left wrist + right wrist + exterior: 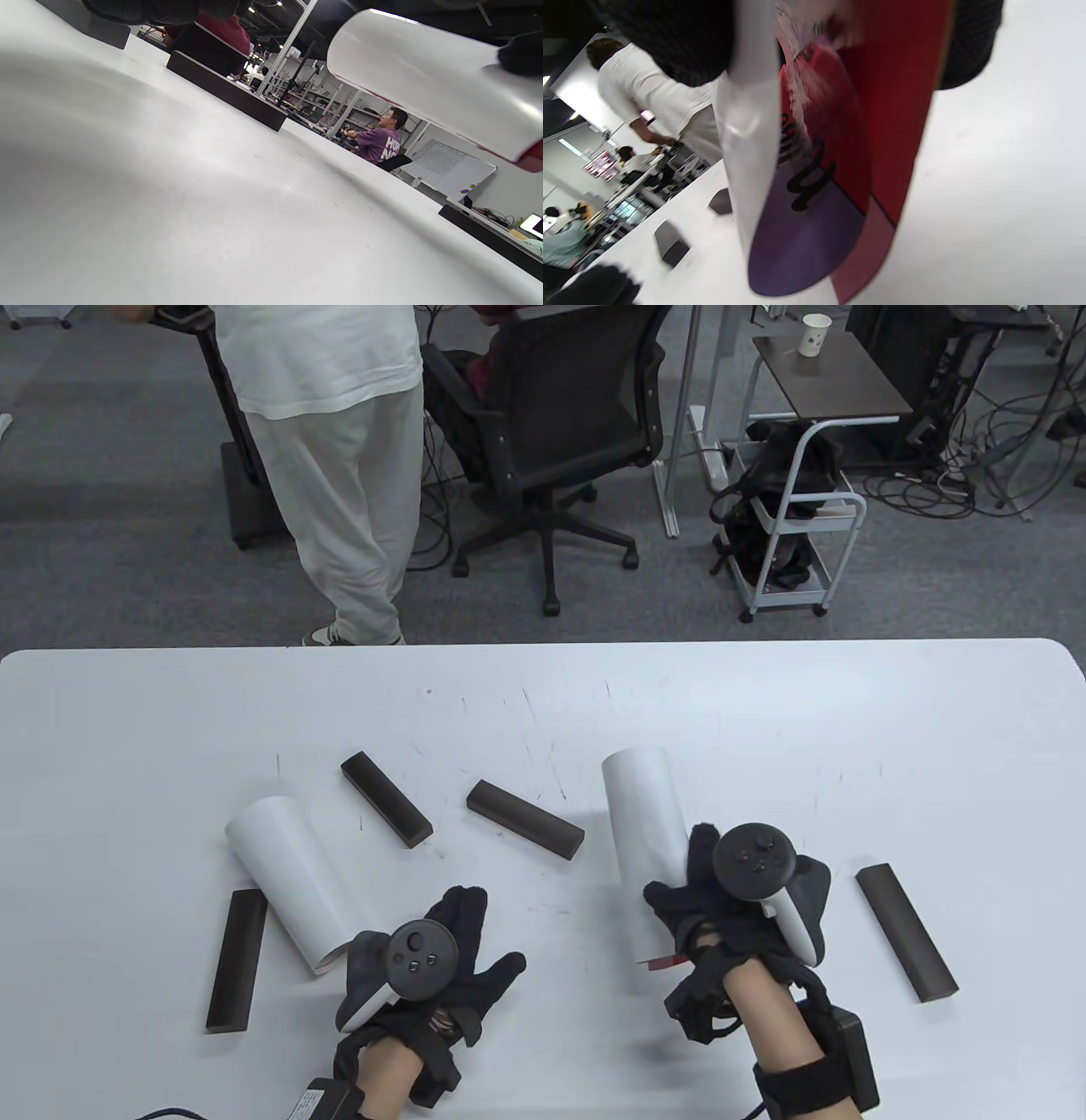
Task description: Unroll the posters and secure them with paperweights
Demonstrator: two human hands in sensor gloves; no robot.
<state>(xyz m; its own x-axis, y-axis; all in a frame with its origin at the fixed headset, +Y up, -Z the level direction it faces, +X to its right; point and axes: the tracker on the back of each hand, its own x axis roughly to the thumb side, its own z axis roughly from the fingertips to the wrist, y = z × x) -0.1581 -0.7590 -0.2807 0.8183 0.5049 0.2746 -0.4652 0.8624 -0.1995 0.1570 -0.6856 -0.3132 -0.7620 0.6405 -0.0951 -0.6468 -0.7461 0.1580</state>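
The work stands at its opening step: both posters are rolled and no paperweight is in use. The right hand [747, 899] grips the right-hand poster roll [645, 831] near its near end, fingers [670, 899] wrapped around the tube. The left wrist view shows this roll lifted clear of the surface [764, 712]. The right wrist view looks into its open end, where red and purple print with dark lettering shows on the inner face.

The left hand [424, 967] lies low toward the near edge of the surface, fingers spread and gripping nothing, just beside the near end of the second poster roll [288, 882], which lies on the surface toward the near left.

4 dark paperweight bars lie loose: 1 [236, 960] left of the second roll, 2 [386, 799] [526, 819] between the rolls, 1 [906, 931] toward the near right.

Next, I judge, the held roll must be set down, its free edge found and pinned by the left hand, then rolled open and weighted.

No containers are among the things on the surface.
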